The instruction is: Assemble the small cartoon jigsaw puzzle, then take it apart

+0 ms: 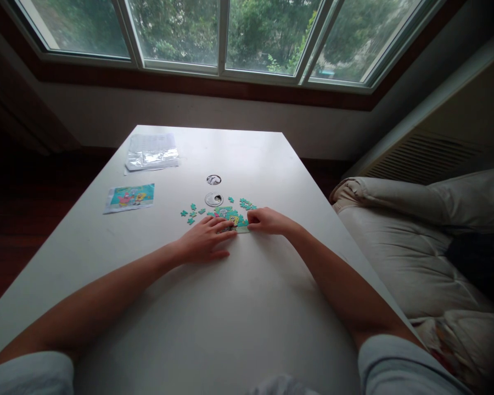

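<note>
A partly assembled jigsaw puzzle [222, 212] in green, yellow and pink lies on the white table. My left hand [208, 237] rests palm down with its fingers spread, the fingertips over the puzzle's near left part. At the puzzle's right edge, my right hand [267, 220] has its fingers curled together in a pinch; whatever is between them is hidden. Loose green puzzle pieces [246, 204] lie just beyond the right hand. More loose pieces [191, 214] are scattered left of the puzzle. Part of the puzzle is covered by my left fingers.
Two round fittings sit in the table [247, 307] beyond the puzzle, a silver-rimmed disc [214, 199] and a round opening [213, 179]. Farther left lie a colourful picture sheet [130, 197] and a clear plastic bag [152, 152]. A cushioned sofa [403, 247] stands to the right.
</note>
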